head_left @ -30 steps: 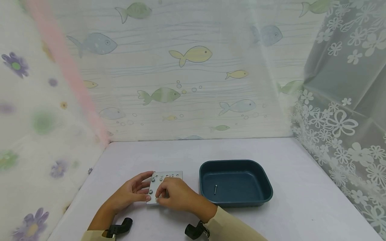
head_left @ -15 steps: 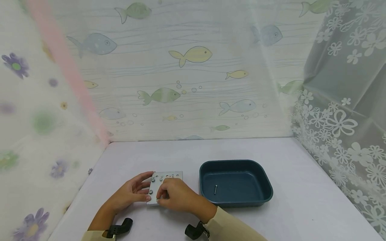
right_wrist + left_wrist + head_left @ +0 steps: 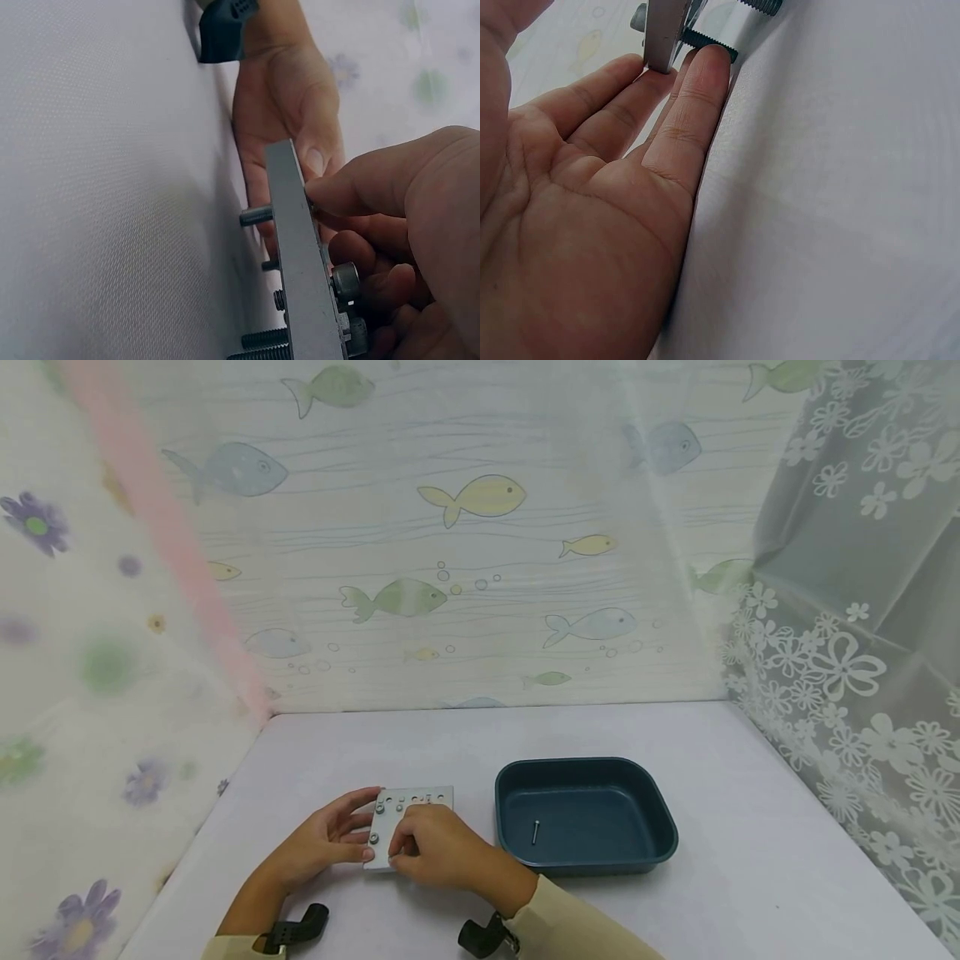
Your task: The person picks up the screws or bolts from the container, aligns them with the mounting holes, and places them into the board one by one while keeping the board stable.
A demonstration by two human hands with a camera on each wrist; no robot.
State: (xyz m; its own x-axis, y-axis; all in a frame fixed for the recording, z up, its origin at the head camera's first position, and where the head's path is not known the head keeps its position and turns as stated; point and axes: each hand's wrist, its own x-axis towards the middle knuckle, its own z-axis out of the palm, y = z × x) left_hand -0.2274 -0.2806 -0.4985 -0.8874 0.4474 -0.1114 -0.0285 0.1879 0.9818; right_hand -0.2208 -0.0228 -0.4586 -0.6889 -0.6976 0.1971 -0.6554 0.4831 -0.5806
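A silver metal plate (image 3: 384, 828) with holes and several bolts stands raised on the left part of the table. My left hand (image 3: 318, 837) holds its left edge, the thumb at the near corner and a finger at the far one. At the plate's near left, my right hand (image 3: 438, 850) pinches a screw between thumb and forefinger. Its head is hidden by the fingertips, while its shank (image 3: 256, 216) pokes out below the plate in the right wrist view. Socket head bolts (image 3: 346, 281) sit farther along, their threaded ends (image 3: 264, 338) pointing at the table.
A dark blue tray (image 3: 600, 828) stands right of the plate, close to the right forearm. One loose screw (image 3: 536, 832) lies in it. Black wrist cameras (image 3: 300, 925) hang under both wrists. Patterned curtains (image 3: 480, 568) enclose the white table (image 3: 720, 793) at the back and sides.
The right thumb and forefinger shift slightly on the same screw, covering more of it than before. Plate and left hand stay in place.
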